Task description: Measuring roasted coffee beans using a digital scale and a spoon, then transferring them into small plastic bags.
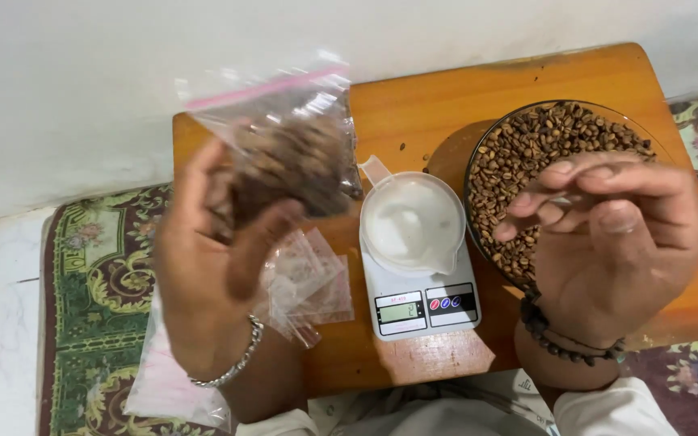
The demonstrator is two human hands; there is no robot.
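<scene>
A small clear zip bag (288,145) with a pink seal strip, filled with brown coffee beans, is held up in the left hand (212,250) at about 10 o'clock in the view, above the left end of the low wooden table (414,97). The left grip is clamped on the bag's lower part, thumb in front and fingers behind; the bag is blurred.

The right hand (616,242) hovers at 3 o'clock over the near rim of a glass bowl (543,161) heaped with coffee beans. Its grip is loosely curled, fingers bent toward the thumb, and I cannot tell whether it holds anything.

At 6 o'clock from the middle sits a white kitchen scale (422,303) carrying a white measuring cup (412,222). A loose pile of empty zip bags (309,282) lies under the left hand. A patterned green rug (98,274) covers the floor at 8 o'clock.
</scene>
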